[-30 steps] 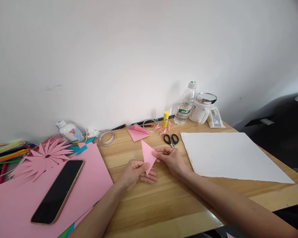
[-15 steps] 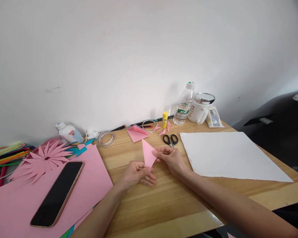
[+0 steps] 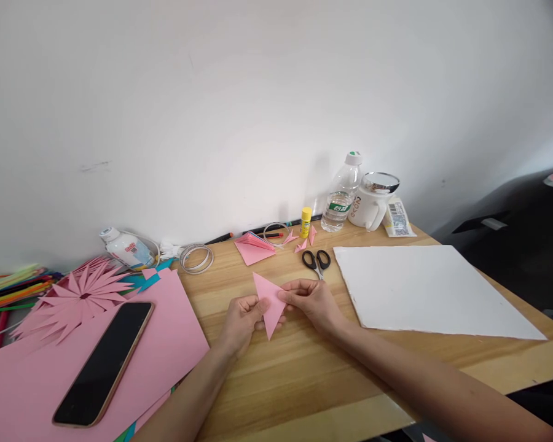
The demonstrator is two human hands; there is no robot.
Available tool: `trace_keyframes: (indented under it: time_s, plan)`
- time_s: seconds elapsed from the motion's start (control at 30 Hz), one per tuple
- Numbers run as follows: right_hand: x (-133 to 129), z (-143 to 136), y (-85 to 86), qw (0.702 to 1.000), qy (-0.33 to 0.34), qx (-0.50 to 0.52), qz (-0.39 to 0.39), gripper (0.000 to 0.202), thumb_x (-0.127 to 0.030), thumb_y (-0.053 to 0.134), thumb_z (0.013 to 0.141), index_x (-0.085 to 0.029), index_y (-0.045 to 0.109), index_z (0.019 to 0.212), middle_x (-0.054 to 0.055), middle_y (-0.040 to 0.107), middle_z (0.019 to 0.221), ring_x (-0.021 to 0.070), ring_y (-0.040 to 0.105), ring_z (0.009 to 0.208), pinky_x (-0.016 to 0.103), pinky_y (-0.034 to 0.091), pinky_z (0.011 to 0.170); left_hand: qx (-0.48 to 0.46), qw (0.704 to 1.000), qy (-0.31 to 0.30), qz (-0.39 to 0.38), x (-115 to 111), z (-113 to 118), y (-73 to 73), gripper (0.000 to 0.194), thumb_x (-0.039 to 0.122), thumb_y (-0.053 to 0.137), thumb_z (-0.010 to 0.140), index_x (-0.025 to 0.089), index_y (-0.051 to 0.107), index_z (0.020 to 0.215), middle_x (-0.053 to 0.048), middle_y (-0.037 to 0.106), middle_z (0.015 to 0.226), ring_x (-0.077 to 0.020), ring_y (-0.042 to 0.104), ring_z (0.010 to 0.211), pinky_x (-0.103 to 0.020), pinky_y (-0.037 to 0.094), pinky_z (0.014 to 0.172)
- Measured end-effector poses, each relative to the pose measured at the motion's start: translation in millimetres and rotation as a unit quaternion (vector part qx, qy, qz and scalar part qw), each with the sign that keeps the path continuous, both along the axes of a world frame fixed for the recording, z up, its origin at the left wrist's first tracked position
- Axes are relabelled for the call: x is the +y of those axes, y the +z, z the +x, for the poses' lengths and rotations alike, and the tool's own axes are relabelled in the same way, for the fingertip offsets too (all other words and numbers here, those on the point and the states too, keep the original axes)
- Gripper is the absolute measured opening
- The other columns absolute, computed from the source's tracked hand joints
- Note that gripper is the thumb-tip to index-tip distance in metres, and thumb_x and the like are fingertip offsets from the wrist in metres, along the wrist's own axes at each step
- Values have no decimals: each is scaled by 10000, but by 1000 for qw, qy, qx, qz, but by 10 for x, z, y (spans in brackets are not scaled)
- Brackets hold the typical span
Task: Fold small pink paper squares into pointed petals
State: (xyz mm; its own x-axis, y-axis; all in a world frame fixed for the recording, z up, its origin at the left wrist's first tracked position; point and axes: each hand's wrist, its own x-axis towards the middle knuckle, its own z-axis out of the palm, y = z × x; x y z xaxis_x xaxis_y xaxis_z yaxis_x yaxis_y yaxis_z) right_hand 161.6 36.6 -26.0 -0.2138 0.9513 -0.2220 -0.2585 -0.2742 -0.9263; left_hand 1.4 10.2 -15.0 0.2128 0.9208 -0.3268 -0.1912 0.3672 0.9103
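Note:
A folded pink paper triangle [image 3: 269, 302] is held between both hands above the wooden table [image 3: 249, 393]. My left hand [image 3: 242, 322] pinches its left side, thumb on top and fingers behind it. At the right corner, my right hand [image 3: 314, 302] grips the paper between thumb and index finger. Black-handled scissors [image 3: 316, 263] lie just beyond my right hand. Behind the triangle rests a stack of folded pink paper [image 3: 254, 248]. Small pink folded pieces [image 3: 301, 245] lie near a yellow glue stick [image 3: 306, 222].
Left: a phone [image 3: 104, 363] on pink sheets [image 3: 175, 319], a pink paper fan [image 3: 85, 288], a white bottle [image 3: 126, 247] and tape rolls [image 3: 196, 258]. Right: a white board [image 3: 433, 288]. Near the wall stand a water bottle [image 3: 341, 196] and a mug [image 3: 366, 205].
The pink triangle has shifted slightly left and toward me, and its lower tip now points down uncovered. My left thumb has moved from the lower tip to the triangle's left side.

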Motion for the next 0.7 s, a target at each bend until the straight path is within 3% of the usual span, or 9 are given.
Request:
trace_keyframes:
  time_s: [0.1,0.33,0.7]
  plan:
    - [2,7,-5,1000,-4,-8,10,349,-378,784,496,-113,669,692,29,653,610,77,524,476,194,421,467,-4,1000,2,-6,2,6,16,402,391,718,640,49,642,836,-179,692,866,-274,668,770,-329,537,630]
    - [10,10,-1,999,-18,-20,20,370,-399,781,496,-114,665,702,27,646,580,102,552,479,214,431,473,-33,997,-64,-25,16,15,45,384,397,645,725,44,637,876,-195,677,921,-235,672,697,-339,533,648]
    - [2,16,38,1000,-4,0,5,354,-372,789,493,-119,654,700,18,652,568,104,572,477,217,450,491,4,999,-45,-5,28,18,63,379,406,652,702,37,650,788,-199,685,867,-199,649,540,-260,483,450]
